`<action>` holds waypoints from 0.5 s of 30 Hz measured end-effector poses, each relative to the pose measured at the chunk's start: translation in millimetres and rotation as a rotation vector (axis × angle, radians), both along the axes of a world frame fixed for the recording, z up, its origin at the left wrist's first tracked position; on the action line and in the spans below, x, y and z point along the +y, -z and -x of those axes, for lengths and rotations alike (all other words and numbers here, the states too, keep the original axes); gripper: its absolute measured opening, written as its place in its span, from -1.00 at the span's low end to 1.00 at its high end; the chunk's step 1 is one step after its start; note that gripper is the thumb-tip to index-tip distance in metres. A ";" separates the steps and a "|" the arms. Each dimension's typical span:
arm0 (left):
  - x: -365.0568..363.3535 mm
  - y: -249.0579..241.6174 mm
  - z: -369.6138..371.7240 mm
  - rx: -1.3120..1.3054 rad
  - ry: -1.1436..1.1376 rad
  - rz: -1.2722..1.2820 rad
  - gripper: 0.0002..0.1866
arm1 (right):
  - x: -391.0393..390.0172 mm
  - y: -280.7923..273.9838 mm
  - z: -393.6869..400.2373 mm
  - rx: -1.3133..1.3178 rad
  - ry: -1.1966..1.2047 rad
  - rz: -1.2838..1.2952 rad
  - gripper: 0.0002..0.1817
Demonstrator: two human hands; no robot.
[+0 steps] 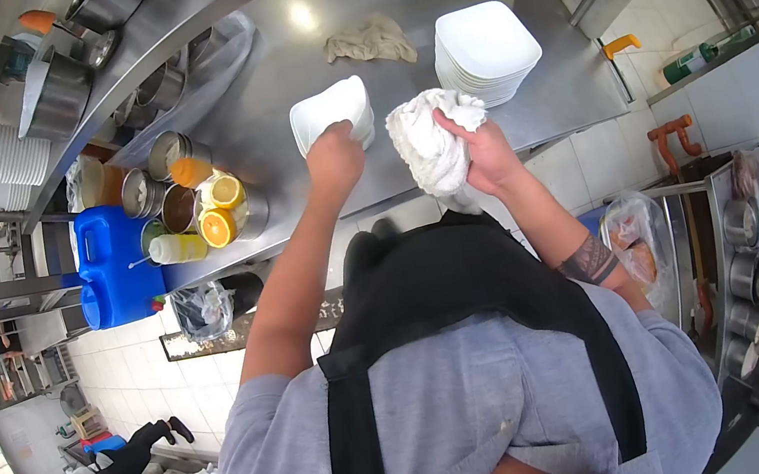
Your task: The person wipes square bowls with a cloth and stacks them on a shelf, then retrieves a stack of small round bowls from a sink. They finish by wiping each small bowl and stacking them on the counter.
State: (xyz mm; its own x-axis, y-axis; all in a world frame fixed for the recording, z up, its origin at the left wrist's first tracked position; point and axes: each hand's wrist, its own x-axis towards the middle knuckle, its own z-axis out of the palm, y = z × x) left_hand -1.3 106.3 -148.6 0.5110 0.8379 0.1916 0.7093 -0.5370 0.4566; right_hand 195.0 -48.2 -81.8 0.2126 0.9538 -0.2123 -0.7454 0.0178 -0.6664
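Observation:
My left hand (335,157) grips the near edge of a white square dish (329,109). That dish sits slightly tilted at the top of a short stack of similar dishes on the steel table (268,64). Bunched in my right hand (490,154) is a white cloth (428,139), with the thumb pressed over its side. Just beyond the cloth stands a taller stack of white square dishes (486,46). A crumpled beige cloth (371,42) lies farther back on the table.
At the left end are a blue jerrycan (112,264), a squeeze bottle (177,248), cut citrus halves (217,227) and several metal containers. A steel shelf (164,52) with pots and bowls runs above. Another person (116,471) is at lower left.

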 end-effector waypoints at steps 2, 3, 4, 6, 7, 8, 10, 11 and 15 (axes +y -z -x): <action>2.2 -3.2 3.0 0.092 -0.029 0.050 -0.64 | -3.8 6.0 -0.7 -0.021 0.009 0.014 -0.63; -0.1 -12.8 2.0 0.188 -0.055 0.103 -0.59 | -5.1 10.9 -2.2 -0.040 0.019 0.032 -0.62; -4.1 -24.1 -0.6 0.187 -0.042 0.101 -0.59 | -4.9 19.0 -3.9 -0.041 0.033 0.031 -0.62; -18.6 -45.8 -3.1 -0.007 -0.216 0.192 -0.66 | -8.6 35.0 -5.2 -0.460 0.142 -0.164 -0.53; -26.3 -52.0 -5.9 -0.003 -0.206 0.195 -0.66 | -6.3 21.6 2.8 -0.457 0.153 -0.158 -0.53; -36.7 -56.6 -11.3 -0.204 -0.105 0.127 -0.67 | -0.6 7.0 14.8 -0.793 0.242 -0.274 -0.48; -62.0 -77.4 -23.9 -0.410 0.000 0.057 -0.67 | 8.2 -6.6 19.6 -1.136 0.333 -0.390 -0.44; -78.4 -95.1 -30.2 -0.479 0.132 0.166 -0.64 | 17.2 -8.1 14.4 -1.183 0.400 -0.465 -0.41; -92.1 -132.0 -23.7 -0.390 0.515 0.280 -0.66 | 46.8 -34.5 -23.1 0.077 0.249 -0.185 -0.56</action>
State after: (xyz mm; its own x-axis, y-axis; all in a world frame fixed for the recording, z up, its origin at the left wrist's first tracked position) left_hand 22.4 14.1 -16.6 0.7942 0.5523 0.2535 0.1530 -0.5854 0.7961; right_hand 218.0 -1.5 -47.3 0.4346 0.8983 -0.0645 -0.7510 0.3220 -0.5765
